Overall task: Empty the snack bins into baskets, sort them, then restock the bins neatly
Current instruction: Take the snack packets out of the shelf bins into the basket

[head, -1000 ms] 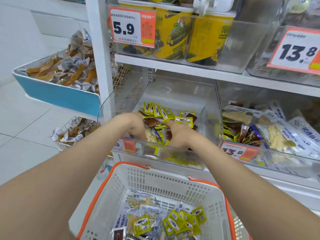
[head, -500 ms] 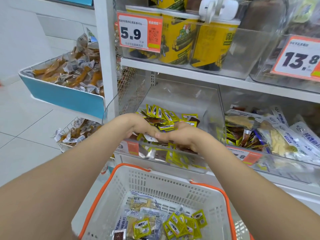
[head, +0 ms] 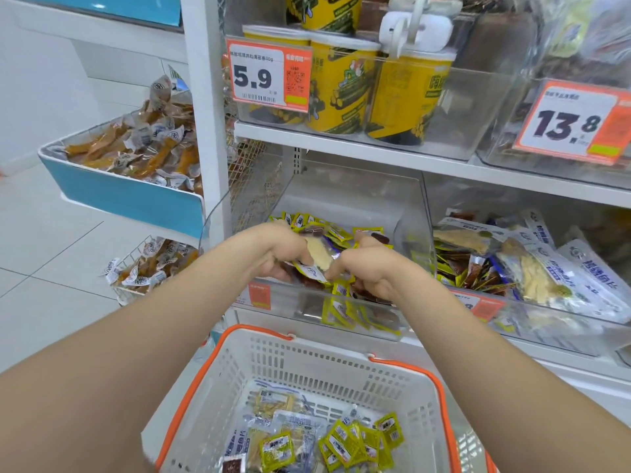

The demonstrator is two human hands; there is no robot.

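Gripping a bunch of snack packets (head: pixel 319 261) with both hands, left hand (head: pixel 276 252) and right hand (head: pixel 370 271) curled round it from each side, likely so no small packs slip out. Held just over the front part of the clear bin (head: pixel 341 196), where more yellow packs (head: pixel 298 220) lie, with the white basket (head: pixel 307 367) close below and nearer. Next, likely up over the bin's front wall, under the shelf (head: pixel 375 155), then down into the basket's wide open top.

Light: bright, even; shadows faint.
Glare: reflections on the clear bin (head: pixel 341 199) walls.
Edges: wide-angle distortion bows the shelf post (head: pixel 205 97); corners soft.
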